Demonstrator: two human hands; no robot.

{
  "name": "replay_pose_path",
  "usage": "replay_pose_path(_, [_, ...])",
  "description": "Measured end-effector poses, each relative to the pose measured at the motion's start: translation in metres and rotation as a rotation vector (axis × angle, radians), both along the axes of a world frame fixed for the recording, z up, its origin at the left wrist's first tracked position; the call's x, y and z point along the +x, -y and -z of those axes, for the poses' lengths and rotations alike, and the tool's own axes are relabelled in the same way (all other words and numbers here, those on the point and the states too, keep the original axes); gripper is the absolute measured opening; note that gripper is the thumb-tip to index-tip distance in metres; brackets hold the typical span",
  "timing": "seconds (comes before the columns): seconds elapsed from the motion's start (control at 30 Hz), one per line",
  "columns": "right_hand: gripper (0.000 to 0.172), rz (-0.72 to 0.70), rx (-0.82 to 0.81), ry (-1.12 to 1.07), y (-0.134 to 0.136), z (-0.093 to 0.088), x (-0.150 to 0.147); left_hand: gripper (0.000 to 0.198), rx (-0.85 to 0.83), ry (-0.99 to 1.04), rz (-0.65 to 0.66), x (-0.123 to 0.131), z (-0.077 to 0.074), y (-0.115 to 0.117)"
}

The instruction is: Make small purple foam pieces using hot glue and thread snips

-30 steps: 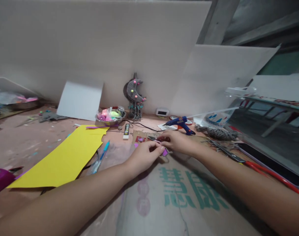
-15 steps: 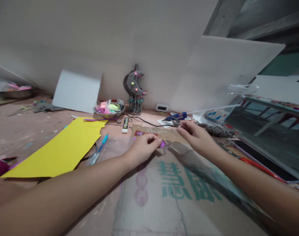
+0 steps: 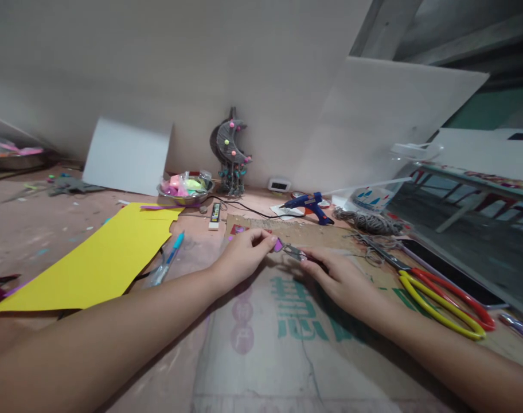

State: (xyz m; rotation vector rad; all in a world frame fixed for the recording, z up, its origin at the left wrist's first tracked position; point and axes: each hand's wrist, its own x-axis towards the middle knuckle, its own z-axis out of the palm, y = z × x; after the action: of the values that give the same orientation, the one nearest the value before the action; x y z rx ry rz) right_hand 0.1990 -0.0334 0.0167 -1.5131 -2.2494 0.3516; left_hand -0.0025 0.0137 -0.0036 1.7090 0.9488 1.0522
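Observation:
My left hand [image 3: 248, 253] pinches a small purple piece [image 3: 278, 245] between thumb and fingertips. The piece has a thin grey edge that looks like yarn. In my right hand [image 3: 336, 278] is a pair of small grey snips [image 3: 294, 251], whose tips reach to the right side of the purple piece. Fingers cover the rear of the snips. Both hands are over a flattened cardboard sheet [image 3: 261, 367] with green and reddish print.
Yellow paper [image 3: 85, 258] and a blue pen [image 3: 171, 258] lie left. Behind are a bowl of clay packets [image 3: 186, 188], a grey moon ornament [image 3: 231, 143] and a blue glue gun [image 3: 308, 205]. Grey yarn [image 3: 369, 221], large scissors [image 3: 442, 292] and a phone [image 3: 455, 272] lie right.
My right hand has come down and toward my left hand, bringing the snips to the purple piece. The glue gun and large scissors are now more exposed. The view shifted slightly.

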Motion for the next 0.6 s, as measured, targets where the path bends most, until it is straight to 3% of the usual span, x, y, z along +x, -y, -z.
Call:
replay_pose_path(0.3, [0.025, -0.065, 0.12, 0.121, -0.0019, 0.0025, 0.0028, 0.023, 0.014, -0.032, 0.021, 0.0001, -0.0008, 0.0007])
replay_pose_path(0.6, [0.032, -0.081, 0.108, 0.187, -0.0026, 0.0027, 0.0046, 0.022, 0.012, -0.048, 0.04, 0.0003, 0.0014, 0.0016])
